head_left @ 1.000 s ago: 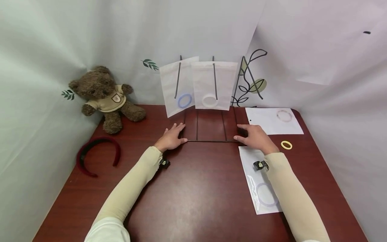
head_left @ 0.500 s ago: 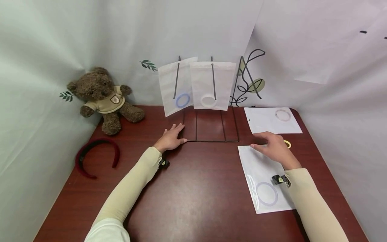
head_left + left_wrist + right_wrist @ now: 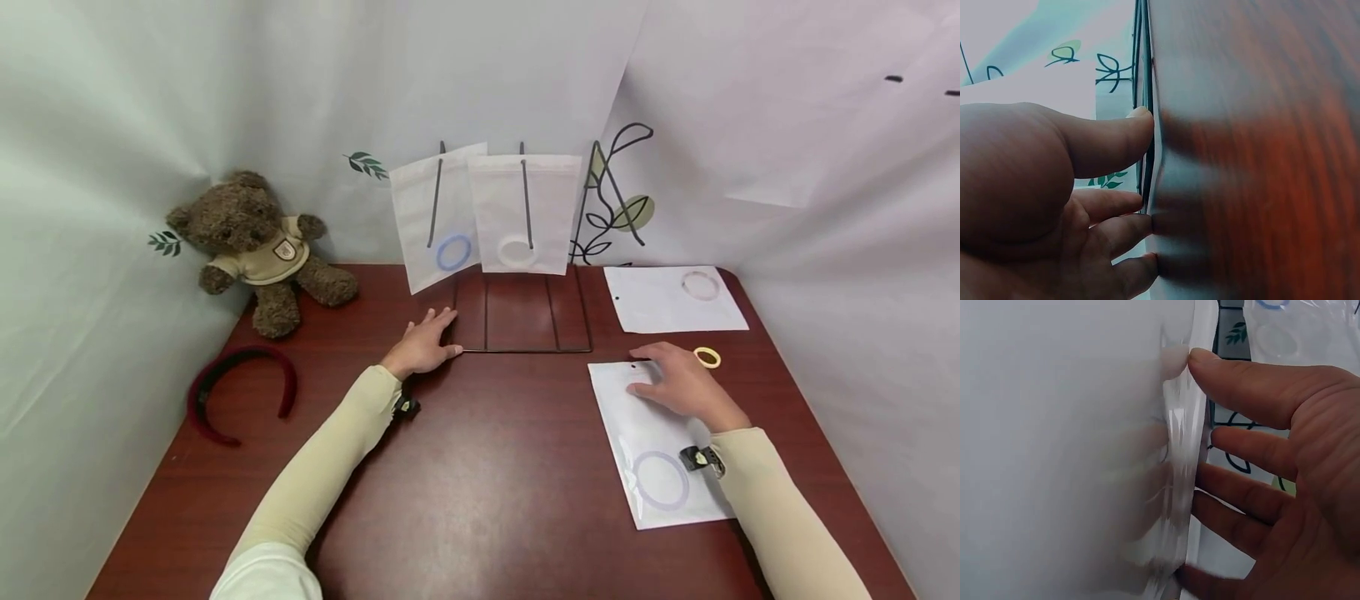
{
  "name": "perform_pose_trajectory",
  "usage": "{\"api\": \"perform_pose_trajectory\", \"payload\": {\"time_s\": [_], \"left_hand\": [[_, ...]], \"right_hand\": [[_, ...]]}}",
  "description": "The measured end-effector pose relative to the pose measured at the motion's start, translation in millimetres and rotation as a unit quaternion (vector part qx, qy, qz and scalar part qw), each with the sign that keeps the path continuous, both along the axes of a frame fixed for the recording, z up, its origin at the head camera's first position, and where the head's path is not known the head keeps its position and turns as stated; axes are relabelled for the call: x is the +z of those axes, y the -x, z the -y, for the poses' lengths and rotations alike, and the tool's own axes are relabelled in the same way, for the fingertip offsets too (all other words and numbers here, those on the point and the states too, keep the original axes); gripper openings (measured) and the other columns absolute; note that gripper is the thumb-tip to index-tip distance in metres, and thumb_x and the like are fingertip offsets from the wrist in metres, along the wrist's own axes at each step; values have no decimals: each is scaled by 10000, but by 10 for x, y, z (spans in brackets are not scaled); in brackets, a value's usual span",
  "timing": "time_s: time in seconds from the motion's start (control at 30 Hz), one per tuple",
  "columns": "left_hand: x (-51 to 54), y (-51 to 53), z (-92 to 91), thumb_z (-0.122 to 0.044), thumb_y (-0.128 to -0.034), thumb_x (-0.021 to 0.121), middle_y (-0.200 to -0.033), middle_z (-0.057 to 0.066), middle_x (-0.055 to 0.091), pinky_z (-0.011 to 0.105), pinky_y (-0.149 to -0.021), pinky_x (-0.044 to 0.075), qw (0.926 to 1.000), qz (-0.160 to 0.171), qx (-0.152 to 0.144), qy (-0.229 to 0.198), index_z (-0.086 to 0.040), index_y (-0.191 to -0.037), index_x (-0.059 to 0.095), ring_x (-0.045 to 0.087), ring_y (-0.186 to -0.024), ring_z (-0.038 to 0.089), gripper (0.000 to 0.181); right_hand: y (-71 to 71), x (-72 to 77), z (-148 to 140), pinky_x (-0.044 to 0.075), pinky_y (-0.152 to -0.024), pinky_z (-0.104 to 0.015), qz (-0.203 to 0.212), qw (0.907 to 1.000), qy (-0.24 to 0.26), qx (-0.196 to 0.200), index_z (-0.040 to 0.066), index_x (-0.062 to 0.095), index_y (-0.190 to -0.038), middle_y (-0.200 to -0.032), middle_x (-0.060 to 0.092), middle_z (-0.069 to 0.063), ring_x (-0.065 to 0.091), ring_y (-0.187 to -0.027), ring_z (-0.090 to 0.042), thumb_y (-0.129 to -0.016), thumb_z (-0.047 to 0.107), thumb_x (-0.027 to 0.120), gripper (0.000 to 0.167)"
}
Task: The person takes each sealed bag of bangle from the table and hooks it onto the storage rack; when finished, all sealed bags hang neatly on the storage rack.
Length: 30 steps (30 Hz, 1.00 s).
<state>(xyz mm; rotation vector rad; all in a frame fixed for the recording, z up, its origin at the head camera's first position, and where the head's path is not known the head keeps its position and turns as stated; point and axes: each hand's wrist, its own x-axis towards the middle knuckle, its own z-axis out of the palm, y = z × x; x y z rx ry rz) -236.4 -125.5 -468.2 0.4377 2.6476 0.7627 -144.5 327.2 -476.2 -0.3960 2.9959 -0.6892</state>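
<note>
In the head view my left hand [image 3: 422,343] rests at the front left corner of a black wire rack [image 3: 525,351], fingers spread. Its thumb touches the rack's base wire [image 3: 1146,87] in the left wrist view. Two white zip bags hang on the rack's hooks, one bag [image 3: 427,204] with a blue bangle [image 3: 453,252], the other [image 3: 543,208] with a white one. My right hand [image 3: 684,385] lies over the upper end of a flat white zip bag [image 3: 618,417] holding a lavender bangle [image 3: 661,481]. Its spread fingertips touch the bag's surface [image 3: 1175,425] without visibly pinching it.
Behind the right hand lies another white bag [image 3: 645,304] with a pinkish bangle, and a small yellow ring [image 3: 707,357] sits beside the hand. A brown teddy bear [image 3: 258,250] and a dark red headband [image 3: 288,379] are at the left. White curtains enclose the table.
My right hand has left the rack's front right corner, moved right and toward me, and come down onto the bag with the lavender bangle. The left hand stays at the rack.
</note>
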Motion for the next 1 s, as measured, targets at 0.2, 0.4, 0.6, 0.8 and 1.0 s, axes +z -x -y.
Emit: {"api": "perform_pose_trajectory", "payload": {"time_s": [0.2, 0.4, 0.6, 0.8, 1.0], "left_hand": [[-8, -2, 10, -301, -1064, 650, -1776, 133, 170, 638, -1314, 17, 10000, 82, 32, -24, -101, -1695, 248, 34, -1664, 347, 775], [11, -4, 15, -294, -1066, 648, -1776, 135, 165, 643, -1312, 10, 9999, 84, 29, -54, -94, -1694, 245, 30, -1664, 350, 773], [20, -4, 5, -291, -1067, 648, -1775, 136, 173, 639, -1314, 14, 10000, 62, 19, -72, -93, -1693, 251, 39, -1664, 347, 767], [21, 7, 15, -295, -1067, 645, -1778, 128, 167, 635, -1315, 17, 10000, 61, 10, -73, -100, -1695, 250, 35, -1665, 343, 767], [0, 9, 14, -307, -1071, 638, -1781, 123, 156, 634, -1316, 9, 9999, 99, -11, -10, -105, -1698, 236, 23, -1666, 341, 772]], "right_hand": [[-6, 16, 76, 435, -1090, -656, 116, 9998, -163, -95, 4, 672, -1376, -1371, 634, -275, 564, -1293, -490, -865, 295, 883, 624], [4, 39, 140, 444, -1075, -645, 108, 9995, -262, -105, -5, 657, -1394, -1350, 630, -282, 558, -1272, -482, -856, 280, 885, 650], [8, 72, 196, 478, -1040, -638, -52, 9993, -347, -111, -16, 669, -1364, -1287, 690, -272, 617, -1214, -482, -871, 276, 876, 610], [13, 110, 247, 560, -859, -549, -569, 9983, -115, 60, 19, 761, -1196, -1098, 789, -169, 725, -976, -349, -885, 239, 869, 396], [14, 187, 326, 569, -831, -504, -1030, 9936, 208, 406, 79, 795, -1155, -1095, 809, -110, 737, -949, -282, -886, 175, 862, 293]]}}
